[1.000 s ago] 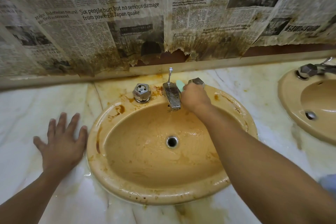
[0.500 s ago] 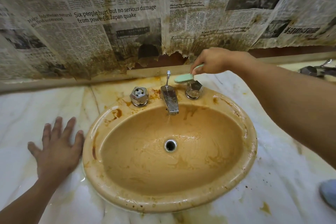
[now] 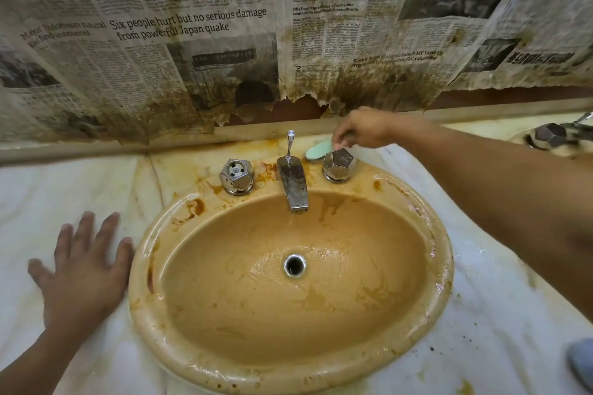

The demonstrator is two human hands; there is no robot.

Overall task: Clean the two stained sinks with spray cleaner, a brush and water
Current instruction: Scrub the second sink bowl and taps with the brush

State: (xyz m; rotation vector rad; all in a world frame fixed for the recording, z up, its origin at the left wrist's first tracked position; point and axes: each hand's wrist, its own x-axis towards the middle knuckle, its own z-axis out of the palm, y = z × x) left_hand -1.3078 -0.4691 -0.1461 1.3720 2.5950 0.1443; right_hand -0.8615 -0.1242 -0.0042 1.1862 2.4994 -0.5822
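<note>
Brush (image 3: 317, 150) sits at the back ledge of the near sink (image 3: 443, 253), just behind the right tap knob (image 3: 339, 164) and beside the base of the spout (image 3: 293, 184). Its long axis runs roughly left to right, the pale green head pointing left toward the spout and the handle hidden in the grip. Right hand (image 3: 362, 128) reaches in from the right over the ledge, fingers curled down and pinching the brush. It is much the nearer hand to the stained strip around the taps. Left hand (image 3: 81, 269) is well apart, at the sink's front left, fingers spread and straight, palm flat on the marble desk (image 3: 64, 189), holding nothing and probably bracing. A thin stream seems to fall from the spout and the basin is wet. Brown stains remain on the rim and ledge. Second sink (image 3: 517, 140) is at the far right, mostly out of view.
</note>
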